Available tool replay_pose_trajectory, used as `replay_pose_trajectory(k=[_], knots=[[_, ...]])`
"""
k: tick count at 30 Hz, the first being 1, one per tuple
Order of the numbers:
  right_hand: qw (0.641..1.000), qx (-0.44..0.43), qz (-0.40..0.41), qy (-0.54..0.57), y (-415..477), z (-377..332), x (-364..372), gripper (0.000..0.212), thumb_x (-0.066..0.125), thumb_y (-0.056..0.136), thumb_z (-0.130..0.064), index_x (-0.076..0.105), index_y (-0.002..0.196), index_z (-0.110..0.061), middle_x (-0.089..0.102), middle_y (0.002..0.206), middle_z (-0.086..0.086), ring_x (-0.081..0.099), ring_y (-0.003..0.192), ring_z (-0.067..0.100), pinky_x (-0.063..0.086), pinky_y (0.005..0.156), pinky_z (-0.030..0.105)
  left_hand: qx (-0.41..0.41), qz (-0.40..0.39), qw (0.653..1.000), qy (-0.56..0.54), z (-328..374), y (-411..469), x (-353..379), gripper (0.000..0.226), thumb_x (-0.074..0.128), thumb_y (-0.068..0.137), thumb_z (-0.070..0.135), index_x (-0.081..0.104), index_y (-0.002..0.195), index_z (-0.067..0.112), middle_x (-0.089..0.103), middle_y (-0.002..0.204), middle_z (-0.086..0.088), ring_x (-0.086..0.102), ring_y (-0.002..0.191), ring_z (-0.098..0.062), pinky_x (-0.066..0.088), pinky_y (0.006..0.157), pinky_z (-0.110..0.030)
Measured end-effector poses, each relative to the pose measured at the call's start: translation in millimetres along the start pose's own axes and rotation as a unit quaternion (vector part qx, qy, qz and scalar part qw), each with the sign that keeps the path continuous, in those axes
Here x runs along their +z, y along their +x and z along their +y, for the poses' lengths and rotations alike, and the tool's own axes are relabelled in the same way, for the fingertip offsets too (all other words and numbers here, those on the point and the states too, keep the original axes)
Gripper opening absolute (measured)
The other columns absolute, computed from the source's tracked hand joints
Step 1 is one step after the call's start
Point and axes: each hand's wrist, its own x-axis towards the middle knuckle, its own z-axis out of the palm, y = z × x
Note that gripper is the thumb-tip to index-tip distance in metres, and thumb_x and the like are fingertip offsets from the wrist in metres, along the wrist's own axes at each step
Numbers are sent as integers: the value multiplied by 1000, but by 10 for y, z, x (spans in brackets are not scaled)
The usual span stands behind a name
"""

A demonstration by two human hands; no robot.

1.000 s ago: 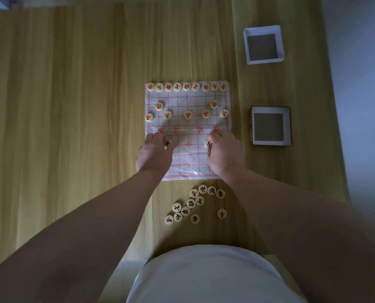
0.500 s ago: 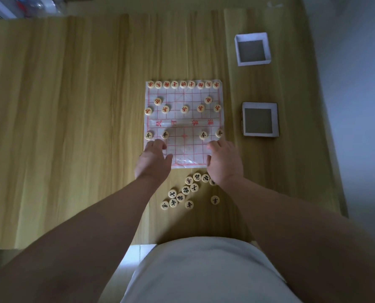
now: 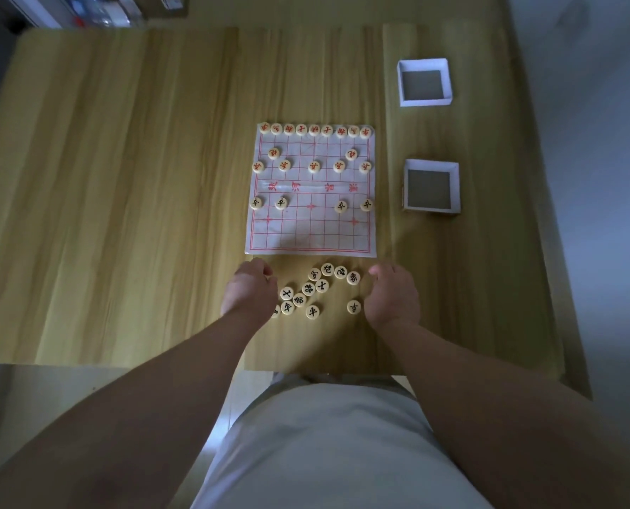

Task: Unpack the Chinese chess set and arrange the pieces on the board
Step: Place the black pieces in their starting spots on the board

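The white chess board sheet (image 3: 306, 233) with red lines lies on the wooden table. Red-lettered pieces (image 3: 314, 130) fill its far rows. Several black-lettered pieces (image 3: 281, 203) stand in one row just past the river line. A loose pile of black-lettered pieces (image 3: 308, 288) lies on the table below the board's near edge. My left hand (image 3: 251, 290) hovers at the pile's left side and partly covers one piece. My right hand (image 3: 392, 295) is at the pile's right side, beside a lone piece (image 3: 353, 307). Both hands have loosely curled fingers with nothing visible in them.
Two open white box halves stand right of the board, one far (image 3: 424, 82) and one nearer (image 3: 431, 187). The table's near edge (image 3: 122, 363) runs just below the pile. Bare wood stretches left of the board.
Both hands have drawn back from the board's near half to the pile below it. The black pieces they were touching stay on the board.
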Motion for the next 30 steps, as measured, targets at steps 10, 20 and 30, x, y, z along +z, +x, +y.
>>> replay_pose_trajectory(k=[10, 20, 30], knots=[[997, -28, -66, 9, -244, 216, 54, 40, 51, 93, -8, 57, 132, -15, 56, 126, 6, 50, 119, 27, 47, 94, 41, -58, 6, 998, -5, -153, -305, 115, 15, 45, 93, 22, 59, 98, 20, 61, 99, -1, 59, 80, -22, 45, 62, -31], [984, -146, -92, -52, -277, 265, 179, 30, 61, 98, -32, 56, 125, -19, 57, 113, 4, 59, 97, 22, 52, 79, 38, -71, -4, 997, 11, -248, -445, 202, 16, 49, 94, 25, 58, 107, 20, 58, 109, -2, 59, 88, -24, 55, 78, -42], [989, -132, -28, 53, -63, -38, -27, 11, 59, 98, -17, 51, 102, -23, 61, 93, -5, 61, 81, 16, 56, 69, 38, -65, -30, 997, 34, -192, -396, 195, 29, 62, 83, 22, 54, 110, 19, 56, 108, -2, 58, 90, -23, 56, 78, -44]])
